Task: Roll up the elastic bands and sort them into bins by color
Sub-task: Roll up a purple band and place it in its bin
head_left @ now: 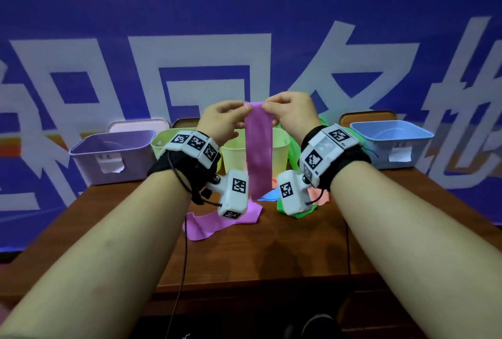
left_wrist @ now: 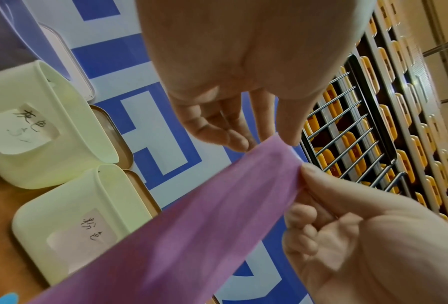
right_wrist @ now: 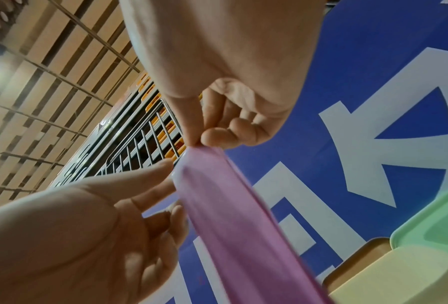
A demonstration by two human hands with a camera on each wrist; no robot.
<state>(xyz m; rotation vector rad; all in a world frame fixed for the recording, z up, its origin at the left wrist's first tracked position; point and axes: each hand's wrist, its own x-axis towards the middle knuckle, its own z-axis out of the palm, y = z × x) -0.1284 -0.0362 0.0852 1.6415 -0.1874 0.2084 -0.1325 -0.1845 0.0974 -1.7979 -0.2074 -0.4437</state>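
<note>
A long pink elastic band (head_left: 258, 148) hangs straight down in front of me, its lower end crumpled on the wooden table (head_left: 271, 257). My left hand (head_left: 240, 115) pinches the band's top left corner between thumb and fingers. My right hand (head_left: 267, 106) pinches the top right corner. In the left wrist view the left hand (left_wrist: 266, 142) holds the upper edge of the band (left_wrist: 191, 236), with the right thumb just below it. In the right wrist view the right hand (right_wrist: 195, 142) nips the band (right_wrist: 230, 216) at its very end. The band is unrolled.
Bins line the table's far edge: purple bin (head_left: 114, 156), pale green bin (head_left: 163, 145), yellow bin (head_left: 279, 148), blue bin (head_left: 391, 140). A green band (head_left: 298, 213), blue band (head_left: 267, 197) and orange band (head_left: 323, 197) lie beneath my right wrist. A blue banner stands behind.
</note>
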